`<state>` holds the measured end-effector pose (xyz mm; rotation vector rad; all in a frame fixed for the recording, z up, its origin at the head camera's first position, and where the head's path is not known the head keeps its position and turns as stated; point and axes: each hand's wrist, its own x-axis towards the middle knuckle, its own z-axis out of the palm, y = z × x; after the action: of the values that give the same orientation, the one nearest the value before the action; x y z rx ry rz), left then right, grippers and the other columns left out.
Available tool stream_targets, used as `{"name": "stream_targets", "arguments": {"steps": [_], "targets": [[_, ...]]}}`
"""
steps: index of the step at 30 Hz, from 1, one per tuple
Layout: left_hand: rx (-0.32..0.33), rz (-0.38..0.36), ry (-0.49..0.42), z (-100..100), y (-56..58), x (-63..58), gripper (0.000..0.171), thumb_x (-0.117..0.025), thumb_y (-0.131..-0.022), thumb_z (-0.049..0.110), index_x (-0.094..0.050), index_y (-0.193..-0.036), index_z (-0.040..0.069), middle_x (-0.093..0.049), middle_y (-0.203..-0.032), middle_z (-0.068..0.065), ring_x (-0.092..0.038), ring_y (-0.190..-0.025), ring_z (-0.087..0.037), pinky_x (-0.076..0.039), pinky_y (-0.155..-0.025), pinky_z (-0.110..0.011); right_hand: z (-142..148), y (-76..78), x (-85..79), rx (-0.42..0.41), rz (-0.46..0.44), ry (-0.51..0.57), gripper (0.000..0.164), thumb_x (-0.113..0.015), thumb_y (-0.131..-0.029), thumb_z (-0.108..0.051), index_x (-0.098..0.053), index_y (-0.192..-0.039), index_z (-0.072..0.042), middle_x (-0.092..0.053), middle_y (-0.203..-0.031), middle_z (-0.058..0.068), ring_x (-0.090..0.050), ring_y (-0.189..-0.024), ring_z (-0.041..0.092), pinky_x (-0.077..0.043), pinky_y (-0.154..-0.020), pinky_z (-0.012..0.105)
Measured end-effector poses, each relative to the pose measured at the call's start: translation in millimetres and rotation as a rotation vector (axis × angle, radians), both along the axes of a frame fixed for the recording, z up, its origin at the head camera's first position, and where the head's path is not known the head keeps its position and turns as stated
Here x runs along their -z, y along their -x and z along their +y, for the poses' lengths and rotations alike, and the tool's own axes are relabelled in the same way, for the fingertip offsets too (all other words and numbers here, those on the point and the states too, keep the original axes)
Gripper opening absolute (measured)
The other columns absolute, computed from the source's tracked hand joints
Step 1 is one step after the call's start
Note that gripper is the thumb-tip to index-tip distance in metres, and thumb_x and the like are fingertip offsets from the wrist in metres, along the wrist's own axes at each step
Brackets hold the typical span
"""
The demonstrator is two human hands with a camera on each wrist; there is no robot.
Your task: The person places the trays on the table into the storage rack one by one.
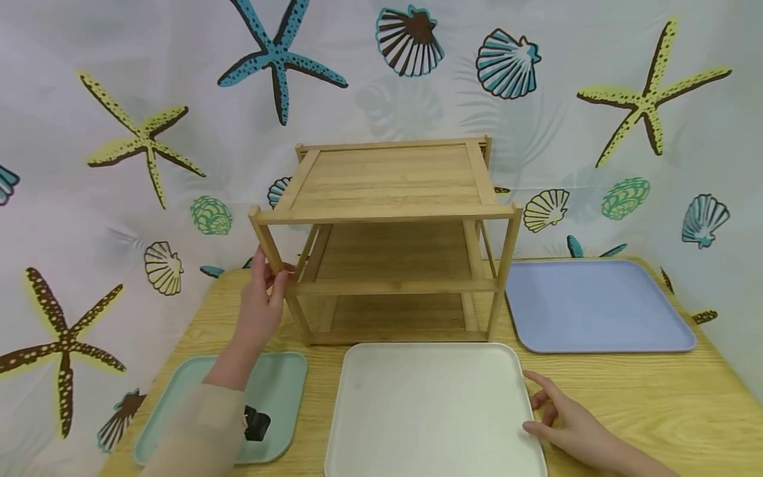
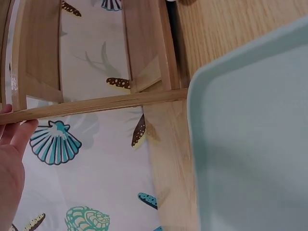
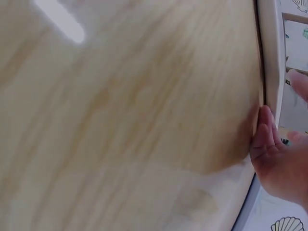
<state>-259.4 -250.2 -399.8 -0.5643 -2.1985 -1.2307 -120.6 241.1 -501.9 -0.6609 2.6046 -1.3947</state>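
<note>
We seem to be steadying the wooden rack [image 1: 393,179] at centre, left hand [image 1: 261,301] gripping its left post [image 1: 267,241], right hand [image 1: 563,421] loosely bent beside the lower-centre white tray [image 1: 432,407], whose lifting would call for a firm pinch.

Head view bright, left wrist view dimmer; tabletop [image 3: 120,96] glare
</note>
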Motion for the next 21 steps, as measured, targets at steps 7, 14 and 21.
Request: {"name": "stream_targets", "arguments": {"steps": [7, 14, 21], "targets": [[-0.003, 0.044, -0.003, 2, 2.7, 1.5, 0.060, -0.050, -0.099, -0.003, -0.024, -0.151, 0.008, -0.064, -0.094, -0.026, -0.065, -0.089, -0.038, -0.042, -0.084, -0.009, -5, 2.7, -0.7, 0.095, -0.097, -0.003, 0.070, -0.075, -0.085, -0.011, -0.036, -0.141, 0.002, -0.053, -0.098, 0.006, -0.050, -0.064, 0.005, -0.044, -0.058, 0.024], [-0.036, 0.005, -0.009, -1, -0.7, 3.6, 0.057, -0.048, -0.101, 0.003, -0.023, -0.152, 0.009, -0.064, -0.096, -0.026, -0.065, -0.091, -0.037, -0.051, -0.088, -0.033, -12, 2.4, -3.8, 0.164, -0.209, -0.011, 0.065, -0.072, -0.085, -0.004, -0.039, -0.141, 0.003, -0.055, -0.096, 0.008, -0.057, -0.065, 0.012, -0.048, -0.059, 0.026], [-0.039, 0.007, 0.000, -1, -0.2, 2.6, 0.052, -0.047, -0.103, 0.007, -0.025, -0.150, 0.009, -0.062, -0.094, -0.026, -0.063, -0.091, -0.039, -0.048, -0.090, -0.055, -13, 2.0, -1.4, 0.190, -0.205, 0.148, 0.064, -0.064, -0.084, 0.010, -0.035, -0.140, 0.008, -0.054, -0.097, 0.015, -0.057, -0.060, 0.014, -0.051, -0.056, 0.027]]}}
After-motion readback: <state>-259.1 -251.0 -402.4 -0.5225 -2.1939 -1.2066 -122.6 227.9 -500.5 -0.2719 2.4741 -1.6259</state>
